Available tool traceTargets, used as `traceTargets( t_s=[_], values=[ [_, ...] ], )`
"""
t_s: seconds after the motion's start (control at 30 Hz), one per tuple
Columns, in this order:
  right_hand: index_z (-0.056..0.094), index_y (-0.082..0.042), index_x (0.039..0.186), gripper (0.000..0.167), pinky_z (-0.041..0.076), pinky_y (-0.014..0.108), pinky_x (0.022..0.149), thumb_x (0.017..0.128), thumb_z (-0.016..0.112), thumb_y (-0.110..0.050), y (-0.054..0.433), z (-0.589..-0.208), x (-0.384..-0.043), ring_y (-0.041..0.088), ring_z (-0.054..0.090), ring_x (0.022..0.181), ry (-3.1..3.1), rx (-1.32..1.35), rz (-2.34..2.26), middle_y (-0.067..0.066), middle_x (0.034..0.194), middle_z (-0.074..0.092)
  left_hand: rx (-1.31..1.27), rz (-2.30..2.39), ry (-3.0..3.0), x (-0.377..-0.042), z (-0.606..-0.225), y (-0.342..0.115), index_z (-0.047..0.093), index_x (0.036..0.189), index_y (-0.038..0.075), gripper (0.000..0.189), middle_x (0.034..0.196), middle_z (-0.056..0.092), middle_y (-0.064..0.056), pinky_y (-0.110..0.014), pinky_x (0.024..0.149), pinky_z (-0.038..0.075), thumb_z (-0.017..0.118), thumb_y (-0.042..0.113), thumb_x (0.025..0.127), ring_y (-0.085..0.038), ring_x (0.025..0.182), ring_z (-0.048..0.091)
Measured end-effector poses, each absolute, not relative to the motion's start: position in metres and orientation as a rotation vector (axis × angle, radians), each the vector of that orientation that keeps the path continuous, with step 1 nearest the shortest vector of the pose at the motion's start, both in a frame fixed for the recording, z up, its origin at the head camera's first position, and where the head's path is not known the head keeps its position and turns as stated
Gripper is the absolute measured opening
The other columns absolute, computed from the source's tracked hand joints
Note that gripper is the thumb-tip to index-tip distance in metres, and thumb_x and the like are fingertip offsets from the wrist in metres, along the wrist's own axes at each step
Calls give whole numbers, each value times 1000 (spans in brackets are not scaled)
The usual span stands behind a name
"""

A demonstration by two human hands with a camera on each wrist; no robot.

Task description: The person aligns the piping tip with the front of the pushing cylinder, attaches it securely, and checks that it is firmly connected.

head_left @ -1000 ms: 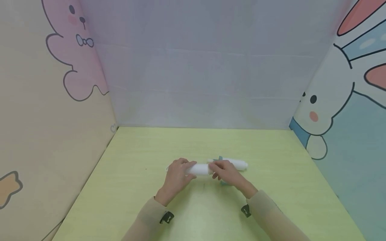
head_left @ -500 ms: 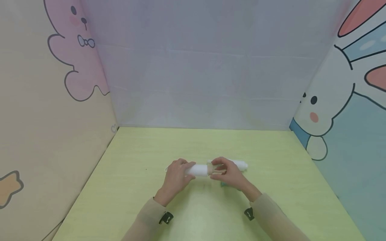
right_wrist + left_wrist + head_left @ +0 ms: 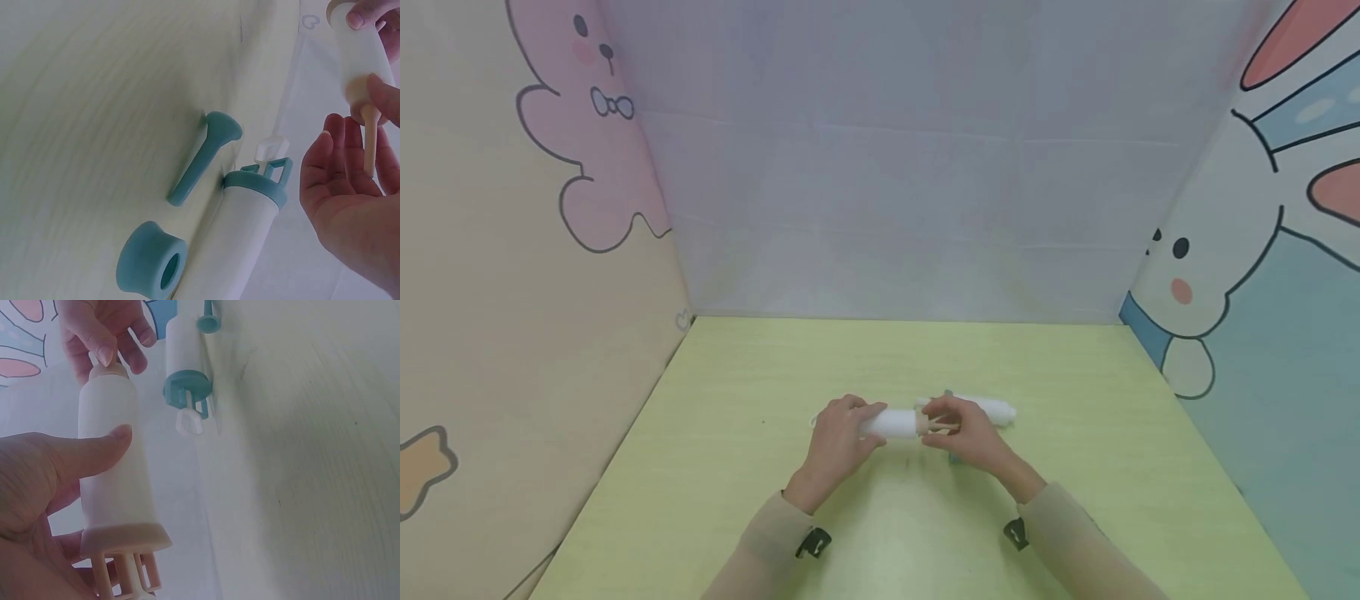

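My left hand (image 3: 835,442) grips a white tube (image 3: 893,423) held level over the table, thumb along its side. A beige flared collar with open prongs (image 3: 125,537) forms the tube's left end. At the right end is a beige cap (image 3: 922,423) with a slim beige nozzle (image 3: 370,147) sticking out. My right hand (image 3: 973,437) has its thumb and a finger pinching the cap, the nozzle passing between thumb and loosely curved fingers. Behind that hand lies a second white tube (image 3: 234,244) with a teal pronged collar (image 3: 256,186) and a clear loop.
Beside the second tube on the pale yellow-green table (image 3: 760,358) lie a teal trumpet-shaped nozzle (image 3: 203,159) and a teal ring cap (image 3: 147,259). Cartoon-printed cloth walls (image 3: 887,208) enclose the table at the back and both sides.
My right hand, bunched over the tube's end a second ago, spread its fingers and uncovered the beige cap and nozzle, then closed in slightly on the cap. The left hand stays put.
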State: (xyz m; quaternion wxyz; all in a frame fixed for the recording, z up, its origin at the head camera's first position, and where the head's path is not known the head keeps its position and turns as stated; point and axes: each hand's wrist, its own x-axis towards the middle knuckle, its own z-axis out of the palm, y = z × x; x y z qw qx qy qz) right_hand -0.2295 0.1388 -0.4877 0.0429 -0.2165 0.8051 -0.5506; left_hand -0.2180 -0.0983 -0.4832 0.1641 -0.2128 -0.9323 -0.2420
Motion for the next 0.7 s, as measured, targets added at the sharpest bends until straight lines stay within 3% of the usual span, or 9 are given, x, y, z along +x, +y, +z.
traceTargets(
  t_s=[0.23, 0.47, 0.6, 0.7],
  values=[
    [63, 5, 112, 28, 53, 36, 78, 89, 68, -11, 137, -488, -230, 36, 62, 101, 2471, -686, -1623, 19, 112, 63, -606, -683, -2651, -218, -482, -99, 73, 110, 16, 46, 99, 64, -9, -43, 73, 47, 87, 23, 67, -31, 88, 59],
    [68, 0, 109, 32, 51, 42, 74, 97, 56, -28, 139, -487, -232, 25, 64, 85, 2481, -551, -1483, 10, 99, 68, -615, -671, -2652, -219, -481, -98, 73, 111, 16, 46, 100, 64, -9, -43, 77, 46, 87, 22, 67, -30, 89, 58],
    [68, -1, 108, 39, 50, 49, 75, 101, 48, -34, 140, -489, -233, 31, 64, 84, 2483, -522, -1458, 11, 97, 67, -609, -671, -2657, -220, -481, -97, 73, 111, 17, 46, 100, 64, -9, -43, 79, 46, 87, 21, 67, -29, 90, 58],
    [64, -2, 116, 40, 51, 48, 76, 98, 52, -36, 140, -488, -233, 35, 63, 88, 2472, -480, -1509, 11, 103, 66, -601, -674, -2662, -220, -480, -97, 72, 111, 16, 47, 100, 64, -9, -44, 79, 45, 87, 20, 67, -30, 90, 58]
  ],
)
